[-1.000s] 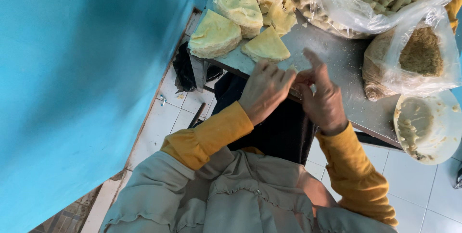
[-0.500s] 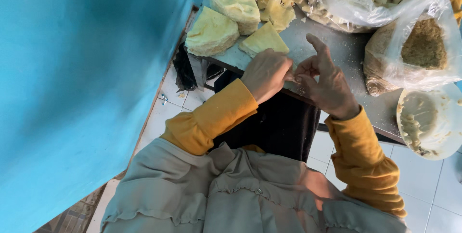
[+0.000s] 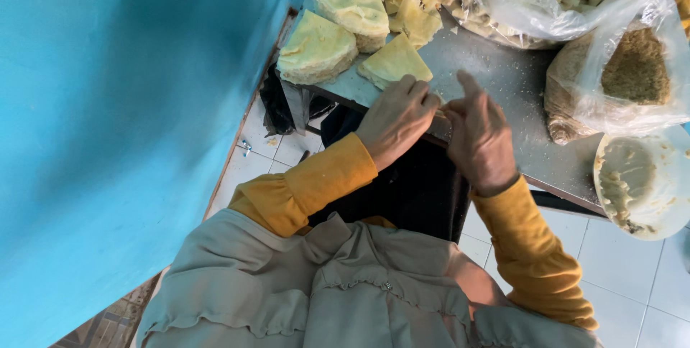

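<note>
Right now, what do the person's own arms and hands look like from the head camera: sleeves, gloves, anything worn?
Both hands are bare: the left hand and right hand have no gloves, and no rings or watch show. Each arm wears a long mustard-yellow sleeve gathered into a cuff at the wrist. Over the shoulders lies a beige garment with a ruffled edge.

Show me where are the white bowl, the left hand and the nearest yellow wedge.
white bowl (image 3: 643, 183): head view, inner wall.
left hand (image 3: 395, 119): head view, back of hand.
nearest yellow wedge (image 3: 392, 64): head view, top face.
</note>
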A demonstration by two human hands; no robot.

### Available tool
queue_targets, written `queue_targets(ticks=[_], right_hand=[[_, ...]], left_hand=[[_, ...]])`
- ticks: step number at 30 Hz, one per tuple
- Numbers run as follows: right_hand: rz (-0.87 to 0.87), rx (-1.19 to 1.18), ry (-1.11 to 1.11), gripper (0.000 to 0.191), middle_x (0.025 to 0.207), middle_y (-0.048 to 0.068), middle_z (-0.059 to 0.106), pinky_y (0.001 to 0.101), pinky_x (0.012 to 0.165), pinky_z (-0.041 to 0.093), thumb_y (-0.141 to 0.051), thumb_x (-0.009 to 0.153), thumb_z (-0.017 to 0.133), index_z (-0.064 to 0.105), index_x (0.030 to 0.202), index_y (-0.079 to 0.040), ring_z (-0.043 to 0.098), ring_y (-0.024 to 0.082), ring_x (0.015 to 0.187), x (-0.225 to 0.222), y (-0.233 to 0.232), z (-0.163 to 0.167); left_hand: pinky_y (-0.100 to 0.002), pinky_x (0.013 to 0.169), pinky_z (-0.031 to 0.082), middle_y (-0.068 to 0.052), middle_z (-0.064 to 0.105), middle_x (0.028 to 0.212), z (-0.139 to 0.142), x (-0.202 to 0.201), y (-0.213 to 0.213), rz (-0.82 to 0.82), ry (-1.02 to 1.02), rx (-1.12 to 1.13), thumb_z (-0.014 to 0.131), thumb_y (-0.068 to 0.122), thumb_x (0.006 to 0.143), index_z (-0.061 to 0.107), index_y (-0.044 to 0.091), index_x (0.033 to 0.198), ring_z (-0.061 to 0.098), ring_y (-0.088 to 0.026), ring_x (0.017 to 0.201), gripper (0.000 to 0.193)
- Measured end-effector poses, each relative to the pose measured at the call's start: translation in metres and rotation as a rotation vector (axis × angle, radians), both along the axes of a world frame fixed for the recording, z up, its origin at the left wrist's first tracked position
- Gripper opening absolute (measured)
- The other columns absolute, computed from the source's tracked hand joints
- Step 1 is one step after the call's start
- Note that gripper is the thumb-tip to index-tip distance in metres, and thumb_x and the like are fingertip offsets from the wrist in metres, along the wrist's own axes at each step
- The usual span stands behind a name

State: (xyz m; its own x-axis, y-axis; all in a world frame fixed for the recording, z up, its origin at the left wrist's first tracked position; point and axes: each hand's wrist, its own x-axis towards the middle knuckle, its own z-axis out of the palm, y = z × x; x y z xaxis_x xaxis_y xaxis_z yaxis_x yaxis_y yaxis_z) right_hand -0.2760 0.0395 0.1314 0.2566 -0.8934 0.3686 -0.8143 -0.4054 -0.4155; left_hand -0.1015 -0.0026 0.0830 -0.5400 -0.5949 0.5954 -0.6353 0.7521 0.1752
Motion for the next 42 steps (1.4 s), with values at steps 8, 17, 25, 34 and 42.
queue_targets(ticks=[8,17,25,34,42], right_hand=[[0.066,-0.188,0.156,0.060,0.105,0.014,0.072,0.0403,0.083,0.059,0.006,0.099,0.065,0.040,0.154,-0.001,0.072,0.031,0.095,0.003,0.004,-0.004],[0.001,-0.259,0.337,0.062,0.133,0.016,0.069,0.0438,0.108,0.054,0.002,0.099,0.069,0.041,0.154,0.004,0.067,0.033,0.126,0.011,0.013,-0.004],[0.005,-0.202,0.383,0.079,0.139,0.012,0.070,0.0487,0.096,0.049,-0.002,0.095,0.068,0.029,0.163,0.000,0.067,0.034,0.116,0.000,-0.018,0.006],[-0.171,-0.082,0.505,0.032,0.102,0.019,0.073,0.0335,0.047,0.055,0.008,0.114,0.047,0.046,0.145,0.012,0.066,0.020,0.067,-0.040,-0.080,0.060],[0.275,-0.151,0.024,0.062,0.094,0.017,0.074,0.0372,0.068,0.060,0.000,0.092,0.069,0.042,0.147,0.002,0.071,0.030,0.075,0.040,-0.052,0.018]], left_hand=[[-0.036,0.091,0.050,-0.010,0.060,0.098,0.006,0.009,0.021,0.031,-0.076,-0.079,0.067,0.017,0.089,0.071,-0.001,0.107,0.057,-0.025,0.099,0.026],[-0.058,0.125,0.021,-0.015,0.050,0.148,0.011,-0.001,0.027,0.180,-0.215,-0.083,0.063,0.030,0.089,0.073,0.000,0.114,0.034,-0.029,0.147,0.040],[-0.056,0.114,0.025,-0.010,0.049,0.148,-0.015,0.020,0.011,0.130,0.170,-0.026,0.063,0.036,0.105,0.064,0.003,0.141,0.040,-0.028,0.135,0.049],[-0.048,0.111,0.028,-0.002,0.060,0.139,-0.027,0.061,0.024,0.166,0.231,0.005,0.066,0.014,0.103,0.062,0.009,0.135,0.052,-0.020,0.130,0.033],[-0.049,0.118,0.024,-0.002,0.055,0.150,-0.026,0.053,0.027,0.242,0.217,0.003,0.064,0.017,0.104,0.059,0.008,0.143,0.048,-0.018,0.140,0.040]])
